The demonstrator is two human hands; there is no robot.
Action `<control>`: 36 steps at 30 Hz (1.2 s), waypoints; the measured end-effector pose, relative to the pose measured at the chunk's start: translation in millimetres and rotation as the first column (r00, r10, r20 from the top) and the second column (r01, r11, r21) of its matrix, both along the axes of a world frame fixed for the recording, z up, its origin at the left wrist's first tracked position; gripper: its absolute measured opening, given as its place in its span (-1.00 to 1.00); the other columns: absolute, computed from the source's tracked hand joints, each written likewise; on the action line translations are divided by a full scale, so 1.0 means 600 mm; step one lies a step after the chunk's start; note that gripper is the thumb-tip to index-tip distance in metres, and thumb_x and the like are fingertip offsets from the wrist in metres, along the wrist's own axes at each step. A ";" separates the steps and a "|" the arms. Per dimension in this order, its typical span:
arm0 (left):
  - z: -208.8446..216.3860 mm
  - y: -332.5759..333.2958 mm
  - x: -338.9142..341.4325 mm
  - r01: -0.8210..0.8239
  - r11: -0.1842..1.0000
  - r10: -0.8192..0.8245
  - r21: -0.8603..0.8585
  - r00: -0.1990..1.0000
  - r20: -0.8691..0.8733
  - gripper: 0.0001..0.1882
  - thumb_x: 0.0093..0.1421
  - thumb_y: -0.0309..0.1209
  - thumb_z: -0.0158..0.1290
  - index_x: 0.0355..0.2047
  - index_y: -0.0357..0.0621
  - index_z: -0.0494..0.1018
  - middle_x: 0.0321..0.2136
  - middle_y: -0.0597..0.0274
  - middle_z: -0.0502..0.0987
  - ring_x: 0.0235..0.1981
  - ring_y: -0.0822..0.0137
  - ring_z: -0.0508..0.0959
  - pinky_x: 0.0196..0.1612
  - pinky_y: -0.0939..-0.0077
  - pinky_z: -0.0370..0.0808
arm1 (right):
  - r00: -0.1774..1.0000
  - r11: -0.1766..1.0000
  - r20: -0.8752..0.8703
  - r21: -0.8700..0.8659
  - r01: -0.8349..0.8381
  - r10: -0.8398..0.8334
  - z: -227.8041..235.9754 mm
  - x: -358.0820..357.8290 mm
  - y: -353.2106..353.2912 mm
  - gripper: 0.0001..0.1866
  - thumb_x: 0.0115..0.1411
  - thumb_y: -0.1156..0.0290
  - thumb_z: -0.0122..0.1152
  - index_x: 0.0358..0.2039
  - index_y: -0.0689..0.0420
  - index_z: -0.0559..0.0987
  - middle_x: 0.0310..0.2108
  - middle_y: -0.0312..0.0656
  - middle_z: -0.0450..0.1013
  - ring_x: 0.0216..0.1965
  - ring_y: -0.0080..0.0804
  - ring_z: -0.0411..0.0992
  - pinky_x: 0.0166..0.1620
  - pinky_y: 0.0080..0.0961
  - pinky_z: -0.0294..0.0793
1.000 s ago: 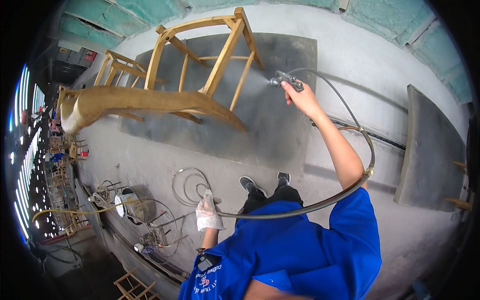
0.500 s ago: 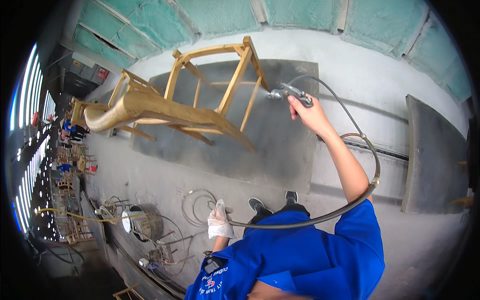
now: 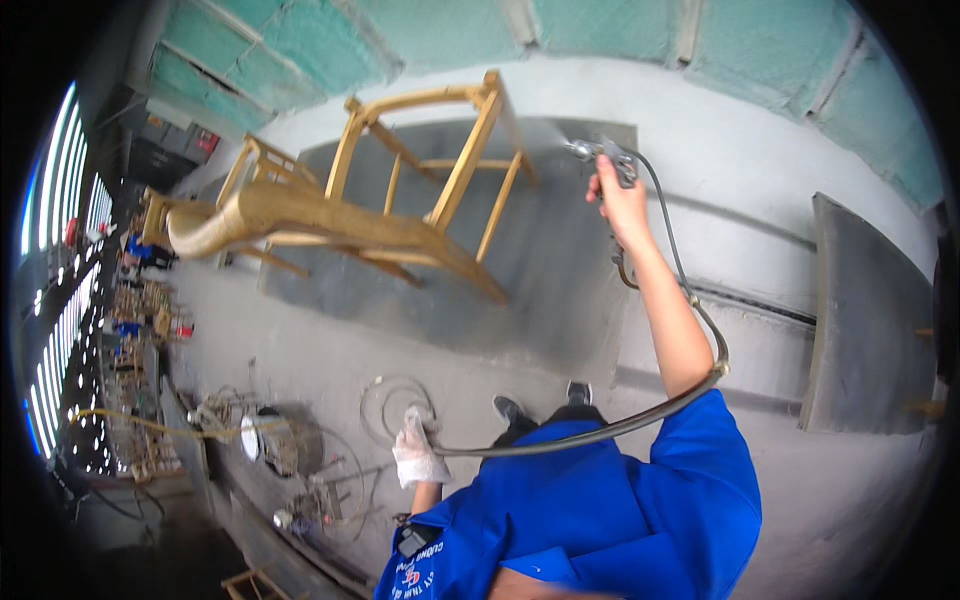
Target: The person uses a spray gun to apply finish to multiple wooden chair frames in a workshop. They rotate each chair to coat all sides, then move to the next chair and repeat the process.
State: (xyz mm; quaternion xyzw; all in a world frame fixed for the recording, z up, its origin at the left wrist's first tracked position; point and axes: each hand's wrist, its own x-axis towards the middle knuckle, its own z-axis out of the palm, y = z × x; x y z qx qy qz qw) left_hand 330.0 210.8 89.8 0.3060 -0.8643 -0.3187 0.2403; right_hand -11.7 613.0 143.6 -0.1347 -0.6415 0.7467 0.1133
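My right hand (image 3: 622, 205) is closed round the grip of a metal spray gun (image 3: 596, 152), its nozzle turned left toward a wooden chair (image 3: 462, 168). Faint mist shows between nozzle and chair. From the gun a dark hose (image 3: 600, 432) loops down past my right elbow and across my waist. In a whitish translucent glove, my left hand (image 3: 418, 455) is wrapped round that hose. The chair lies tipped with its legs and stretchers toward the wall, its curved top rail (image 3: 205, 228) at the left. A dark flat panel (image 3: 560, 290) extends beneath it.
More wooden chairs (image 3: 240, 180) stand behind at the left. A metal bucket (image 3: 285, 440) with tangled hoses sits at lower left, near hose coils (image 3: 385, 400) on the floor. Teal filter panels (image 3: 600, 35) line the wall ahead. Another dark panel (image 3: 870, 320) leans at right.
My right hand has raised the spray gun slightly, up and to the right, away from the chair's lower legs. My left hand has shifted a little left with the hose.
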 end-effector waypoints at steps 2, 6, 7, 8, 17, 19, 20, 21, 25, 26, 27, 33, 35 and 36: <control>0.011 0.000 0.015 -0.018 0.980 0.044 -0.199 0.991 0.127 -0.49 0.38 0.01 0.06 -0.47 -0.20 0.55 -0.66 0.27 0.49 -0.64 0.47 0.43 -0.58 0.52 0.30 | 0.994 0.995 0.077 -0.081 -0.065 0.071 -0.066 0.062 -0.019 -0.56 0.37 -0.05 0.17 -0.35 0.11 0.60 -0.59 -0.36 0.49 -0.59 -0.62 0.44 -0.60 -0.63 0.25; 0.061 0.013 0.038 -0.089 0.890 0.027 0.447 0.989 0.143 -0.42 0.37 0.08 0.05 -0.57 -0.17 0.56 -0.84 0.28 0.34 -0.82 0.43 0.34 -0.70 0.52 0.23 | 0.892 0.991 0.432 -0.068 -0.114 0.132 -0.210 0.160 -0.082 -0.52 0.36 -0.09 0.14 -0.41 0.11 0.57 -0.66 -0.33 0.46 -0.67 -0.58 0.41 -0.62 -0.57 0.29; 0.073 0.015 0.038 -0.084 0.889 0.030 0.451 0.992 0.126 -0.40 0.37 0.09 0.04 -0.59 -0.18 0.55 -0.85 0.28 0.32 -0.84 0.44 0.32 -0.70 0.53 0.23 | 0.876 0.990 0.462 -0.085 -0.109 0.136 -0.243 0.177 -0.095 -0.53 0.37 -0.08 0.15 -0.38 0.11 0.56 -0.65 -0.33 0.46 -0.66 -0.57 0.42 -0.63 -0.56 0.29; 0.086 0.014 0.040 -0.054 0.860 -0.004 0.507 0.994 0.112 -0.39 0.37 0.09 0.04 -0.61 -0.18 0.54 -0.85 0.30 0.33 -0.83 0.47 0.29 -0.69 0.54 0.20 | 0.843 0.992 0.524 -0.093 -0.090 0.125 -0.273 0.192 -0.107 -0.54 0.37 -0.07 0.15 -0.35 0.12 0.56 -0.64 -0.33 0.46 -0.66 -0.56 0.42 -0.63 -0.55 0.30; 0.104 -0.008 0.066 -0.147 0.854 0.100 0.500 0.988 0.119 -0.43 0.38 0.03 0.06 -0.61 -0.18 0.54 -0.80 0.42 0.30 -0.78 0.56 0.19 -0.65 0.58 0.05 | 0.750 0.972 0.642 -0.234 -0.004 0.157 -0.345 0.251 -0.141 -0.56 0.40 -0.13 0.09 -0.26 0.03 0.51 -0.57 -0.34 0.44 -0.56 -0.52 0.47 -0.58 -0.58 0.25; 0.096 -0.018 0.068 -0.126 0.827 0.073 0.548 0.990 0.117 -0.44 0.39 0.01 0.05 -0.62 -0.16 0.54 -0.80 0.42 0.30 -0.79 0.56 0.20 -0.66 0.58 0.06 | 0.784 0.945 0.593 -0.325 0.025 0.183 -0.300 0.271 -0.136 -0.55 0.42 -0.12 0.07 -0.22 0.05 0.51 -0.53 -0.31 0.45 -0.53 -0.52 0.48 -0.58 -0.58 0.24; 0.092 -0.023 0.068 -0.102 0.817 0.056 0.568 0.994 0.099 -0.44 0.39 0.00 0.05 -0.62 -0.16 0.54 -0.80 0.42 0.29 -0.79 0.56 0.20 -0.66 0.58 0.07 | 0.804 0.928 0.563 -0.371 0.036 0.194 -0.271 0.285 -0.135 -0.55 0.42 -0.12 0.06 -0.20 0.06 0.51 -0.51 -0.30 0.45 -0.52 -0.52 0.48 -0.58 -0.59 0.24; 0.088 -0.031 0.065 -0.084 0.822 0.021 0.564 0.993 0.117 -0.44 0.39 0.00 0.05 -0.63 -0.14 0.53 -0.81 0.43 0.28 -0.79 0.55 0.22 -0.67 0.58 0.08 | 0.815 0.916 0.543 -0.399 0.039 0.202 -0.239 0.299 -0.135 -0.55 0.42 -0.14 0.04 -0.19 0.04 0.50 -0.51 -0.30 0.45 -0.50 -0.53 0.48 -0.58 -0.60 0.23; 0.070 -0.057 0.057 -0.071 0.726 -0.029 0.684 0.991 0.134 -0.47 0.34 0.04 0.13 -0.62 -0.08 0.47 -0.77 0.40 0.36 -0.75 0.55 0.28 -0.66 0.60 0.16 | 0.883 0.864 0.429 -0.501 0.058 0.189 -0.100 0.365 -0.149 -0.51 0.41 -0.20 0.00 -0.15 0.01 0.48 -0.49 -0.32 0.45 -0.45 -0.54 0.46 -0.58 -0.67 0.20; 0.067 -0.065 0.056 -0.058 0.763 -0.041 0.644 0.990 0.137 -0.45 0.34 0.06 0.12 -0.64 -0.10 0.47 -0.78 0.40 0.33 -0.75 0.54 0.28 -0.66 0.57 0.16 | 0.901 0.856 0.400 -0.513 0.067 0.169 -0.064 0.381 -0.155 -0.50 0.41 -0.21 -0.01 -0.14 0.01 0.48 -0.48 -0.33 0.45 -0.45 -0.55 0.45 -0.58 -0.68 0.20; 0.061 -0.071 0.053 -0.031 0.792 -0.066 0.610 0.989 0.136 -0.42 0.34 0.08 0.11 -0.66 -0.12 0.48 -0.80 0.39 0.31 -0.76 0.52 0.28 -0.66 0.54 0.16 | 0.925 0.853 0.346 -0.520 0.052 0.155 -0.029 0.399 -0.163 -0.48 0.40 -0.24 -0.02 -0.11 0.01 0.47 -0.47 -0.34 0.42 -0.43 -0.56 0.44 -0.59 -0.72 0.18; 0.041 -0.114 0.054 0.080 0.702 -0.148 0.708 0.988 0.035 -0.38 0.32 0.11 0.12 -0.70 -0.11 0.44 -0.80 0.37 0.34 -0.74 0.50 0.31 -0.61 0.51 0.20 | 0.997 0.857 0.074 -0.514 0.023 0.017 0.144 0.465 -0.210 -0.43 0.41 -0.25 -0.07 -0.02 0.04 0.43 -0.44 -0.34 0.37 -0.40 -0.58 0.41 -0.62 -0.78 0.17; 0.041 -0.135 0.062 0.107 0.715 -0.156 0.691 0.988 0.008 -0.39 0.32 0.11 0.13 -0.69 -0.11 0.44 -0.79 0.36 0.34 -0.74 0.50 0.32 -0.61 0.52 0.22 | 0.999 0.874 -0.053 -0.486 -0.022 -0.005 0.184 0.485 -0.229 -0.43 0.44 -0.25 -0.14 -0.04 0.05 0.41 -0.43 -0.35 0.34 -0.36 -0.58 0.40 -0.63 -0.80 0.18; 0.043 -0.147 0.067 0.076 0.729 -0.144 0.680 0.989 0.044 -0.39 0.32 0.10 0.13 -0.69 -0.11 0.44 -0.79 0.36 0.35 -0.74 0.50 0.32 -0.61 0.53 0.22 | 0.997 0.856 -0.078 -0.517 -0.015 -0.030 0.200 0.492 -0.240 -0.45 0.45 -0.23 -0.14 -0.03 0.05 0.41 -0.42 -0.34 0.36 -0.36 -0.57 0.41 -0.62 -0.78 0.17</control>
